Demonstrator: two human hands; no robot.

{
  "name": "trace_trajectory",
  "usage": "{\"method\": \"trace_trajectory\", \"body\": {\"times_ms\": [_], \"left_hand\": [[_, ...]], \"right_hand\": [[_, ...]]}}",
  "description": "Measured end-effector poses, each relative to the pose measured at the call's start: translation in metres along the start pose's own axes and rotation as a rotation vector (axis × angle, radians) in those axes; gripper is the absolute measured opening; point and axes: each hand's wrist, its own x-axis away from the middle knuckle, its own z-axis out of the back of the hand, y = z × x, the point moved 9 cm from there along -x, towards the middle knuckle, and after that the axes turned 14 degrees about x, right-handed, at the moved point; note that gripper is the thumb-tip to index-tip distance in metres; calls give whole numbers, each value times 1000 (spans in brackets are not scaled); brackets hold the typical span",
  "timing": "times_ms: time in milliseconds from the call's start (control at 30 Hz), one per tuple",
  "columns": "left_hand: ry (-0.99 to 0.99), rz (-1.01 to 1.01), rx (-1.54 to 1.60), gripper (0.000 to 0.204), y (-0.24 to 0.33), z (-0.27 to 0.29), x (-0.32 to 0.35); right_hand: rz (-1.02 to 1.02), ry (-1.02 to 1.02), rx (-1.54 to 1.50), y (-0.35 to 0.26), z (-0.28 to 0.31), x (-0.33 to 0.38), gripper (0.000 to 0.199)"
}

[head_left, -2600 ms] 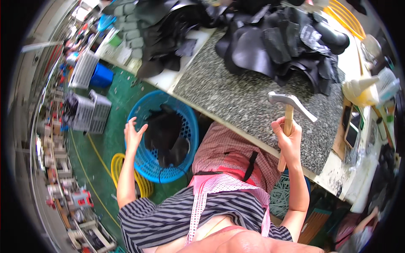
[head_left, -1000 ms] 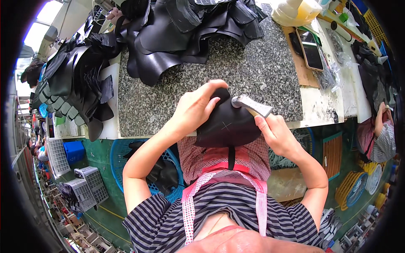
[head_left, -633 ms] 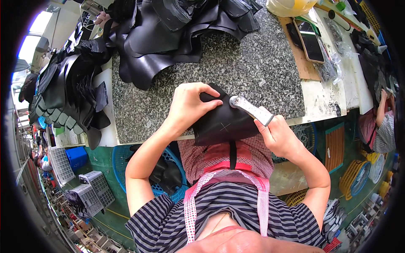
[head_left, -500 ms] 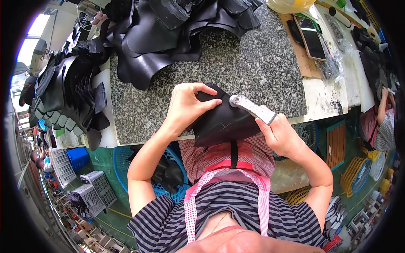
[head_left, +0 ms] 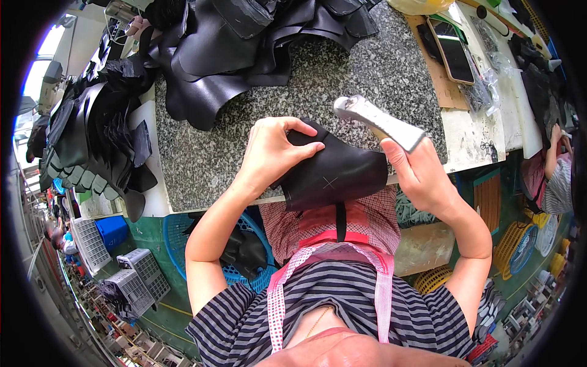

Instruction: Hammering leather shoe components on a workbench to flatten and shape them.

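A black leather piece [head_left: 345, 174] with a pale cross mark lies over the near edge of the speckled stone slab [head_left: 391, 79]. My left hand [head_left: 272, 150] is closed on its upper left part, thumb and forefinger pressing near a seam. My right hand [head_left: 419, 174] grips a hammer [head_left: 379, 119] with a worn silver-grey head. The hammer is raised above the slab, apart from the leather, its rounded end pointing up and left. My right fingers partly hide its handle.
Black leather pieces [head_left: 214, 58] are heaped on the slab's far side, with more stacks [head_left: 98, 122] at left. A phone [head_left: 450, 52] lies on cardboard at right. Below the table edge stands a blue basket [head_left: 177, 244]. Another person's arm [head_left: 553, 153] shows at far right.
The hammer has lifted off the leather and moved up and right with my right hand. My left hand keeps its hold on the leather with little movement.
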Motion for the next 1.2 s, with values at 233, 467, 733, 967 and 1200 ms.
{"method": "trace_trajectory", "body": {"times_ms": [233,467,733,967,1200], "left_hand": [[-18,5,-21,29,4,0,-1],[-5,-51,-156,35,13,4,16],[29,-65,-68,30,7,6,31],[-18,13,-32,26,2,1,31],[-23,-75,-58,24,6,-1,31]], "right_hand": [[161,118,160,-4,-3,-8,25],[49,-102,94,-7,-34,-7,28],[40,33,24,-18,2,-8,27],[154,-7,183,-15,-20,-8,25],[184,-57,174,-16,-37,1,25]]}}
